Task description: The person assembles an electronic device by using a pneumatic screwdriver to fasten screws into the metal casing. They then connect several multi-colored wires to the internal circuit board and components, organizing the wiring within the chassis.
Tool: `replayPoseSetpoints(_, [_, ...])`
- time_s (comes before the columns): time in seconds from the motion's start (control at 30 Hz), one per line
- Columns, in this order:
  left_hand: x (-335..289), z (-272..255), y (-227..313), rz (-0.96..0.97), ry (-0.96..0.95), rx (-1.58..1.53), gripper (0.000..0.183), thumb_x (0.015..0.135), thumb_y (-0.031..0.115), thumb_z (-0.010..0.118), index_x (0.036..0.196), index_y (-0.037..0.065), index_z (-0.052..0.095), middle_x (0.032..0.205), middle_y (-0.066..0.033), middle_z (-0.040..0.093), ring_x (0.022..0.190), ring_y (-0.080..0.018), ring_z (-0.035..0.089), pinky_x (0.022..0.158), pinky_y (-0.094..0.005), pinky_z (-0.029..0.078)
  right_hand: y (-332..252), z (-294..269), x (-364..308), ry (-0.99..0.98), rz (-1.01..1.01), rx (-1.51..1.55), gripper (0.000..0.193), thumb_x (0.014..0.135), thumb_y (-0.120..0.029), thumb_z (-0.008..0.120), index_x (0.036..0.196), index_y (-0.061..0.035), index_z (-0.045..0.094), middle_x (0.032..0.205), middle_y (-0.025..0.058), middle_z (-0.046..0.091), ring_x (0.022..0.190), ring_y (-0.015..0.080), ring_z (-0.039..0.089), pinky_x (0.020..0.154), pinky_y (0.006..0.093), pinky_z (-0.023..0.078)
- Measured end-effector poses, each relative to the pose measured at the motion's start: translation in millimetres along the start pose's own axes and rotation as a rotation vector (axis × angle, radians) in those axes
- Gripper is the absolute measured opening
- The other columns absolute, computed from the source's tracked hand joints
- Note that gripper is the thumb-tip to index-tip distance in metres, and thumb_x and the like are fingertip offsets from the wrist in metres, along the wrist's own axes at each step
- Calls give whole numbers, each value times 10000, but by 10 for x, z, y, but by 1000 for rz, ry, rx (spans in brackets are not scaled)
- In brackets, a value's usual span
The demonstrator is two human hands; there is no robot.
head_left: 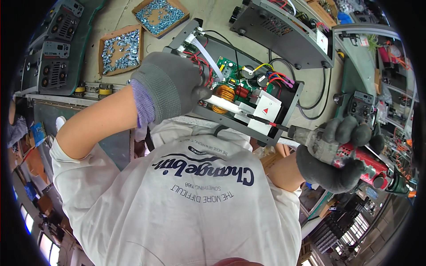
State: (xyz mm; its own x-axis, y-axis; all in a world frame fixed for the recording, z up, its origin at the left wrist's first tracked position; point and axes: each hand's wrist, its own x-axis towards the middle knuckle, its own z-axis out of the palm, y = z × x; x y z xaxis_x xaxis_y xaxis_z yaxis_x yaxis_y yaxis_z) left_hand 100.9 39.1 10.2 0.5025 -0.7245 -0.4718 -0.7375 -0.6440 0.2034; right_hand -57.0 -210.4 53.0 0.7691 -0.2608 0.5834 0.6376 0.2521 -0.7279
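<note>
In a grey knitted glove, my left hand [171, 86] is closed at the near left side of an opened metal chassis [290, 106]. Its fingertips are by one end of a white strip [228, 105]; what they grip is hidden. My right hand [330, 170], also gloved, wraps around a red and grey power screwdriver [372, 168]. The driver's long bit [268, 123] points left, its tip at the near wall beside a white plate [268, 106] with a red warning triangle. Inside the chassis lie a green circuit board [228, 68], a copper coil [224, 96] and coloured wires.
Two cardboard trays of small screws, one nearer [101, 57] and one farther [175, 22], lie beyond my left hand. A second dark chassis [275, 33] stands at the far right, with black cables [326, 95] beside it. Several finished-looking machines [55, 66] stand at left.
</note>
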Motion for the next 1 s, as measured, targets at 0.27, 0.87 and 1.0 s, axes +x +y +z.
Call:
replayPoseSetpoints(0.27, [-29, -47, -48, 11, 11, -85, 424, 947, 445, 568, 824, 83, 752, 767, -122, 697, 746, -315, 701, 691, -444, 550, 36, 412, 52, -191, 32, -201, 548, 895, -179, 671, 1406, -147, 479, 1047, 121, 590, 821, 248, 559, 641, 372, 482])
replayPoseSetpoints(0.87, [-41, -45, -112, 104, 12, -81, 427, 961, 485, 551, 995, 107, 748, 858, -115, 723, 840, -299, 725, 760, -447, 563, 207, 614, 187, -364, 180, -281, 498, 868, -141, 791, 1317, -187, 580, 797, 57, 589, 700, 219, 593, 580, 371, 500])
replayPoseSetpoints(1.0, [-19, -13, -118, 122, 20, -61, 417, 954, 477, 563, 986, 106, 751, 855, -122, 725, 834, -302, 726, 758, -447, 565, 268, 826, 75, -142, 140, -371, 457, 870, -139, 790, 1281, -173, 592, 806, 61, 594, 705, 223, 595, 578, 373, 497])
